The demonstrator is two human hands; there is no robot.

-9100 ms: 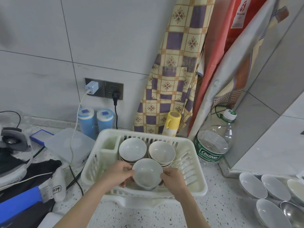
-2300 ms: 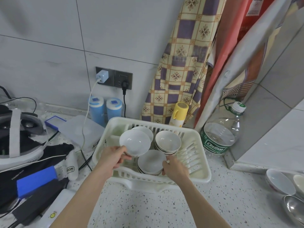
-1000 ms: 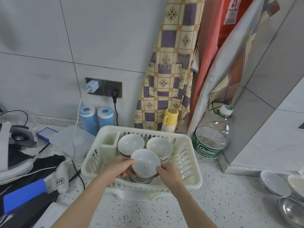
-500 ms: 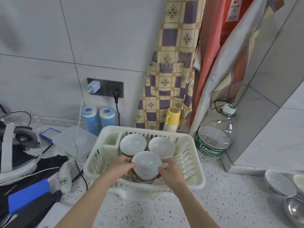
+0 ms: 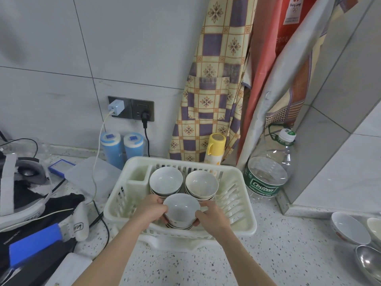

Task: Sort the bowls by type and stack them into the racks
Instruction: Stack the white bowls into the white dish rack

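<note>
A white plastic dish rack (image 5: 239,228) stands on the speckled counter. Inside it are three stacks of white bowls: back left stack (image 5: 166,180), back right stack (image 5: 201,184) and a front stack. My left hand (image 5: 151,209) and my right hand (image 5: 212,215) grip the top white bowl (image 5: 181,209) of the front stack from either side, fingers curled round its wall. It sits on the bowls below it. More loose bowls (image 5: 348,228) and a steel bowl (image 5: 369,263) lie on the counter at the far right.
A large water bottle (image 5: 266,176) stands right of the rack, a yellow flask (image 5: 215,147) and two blue canisters (image 5: 121,147) behind it. Cables, a headset (image 5: 18,182) and dark gear crowd the left counter. Aprons hang on the wall.
My left hand lifted a bowl from the back left stack and brought it over the front stack. Both hands have since lowered it onto that stack.
</note>
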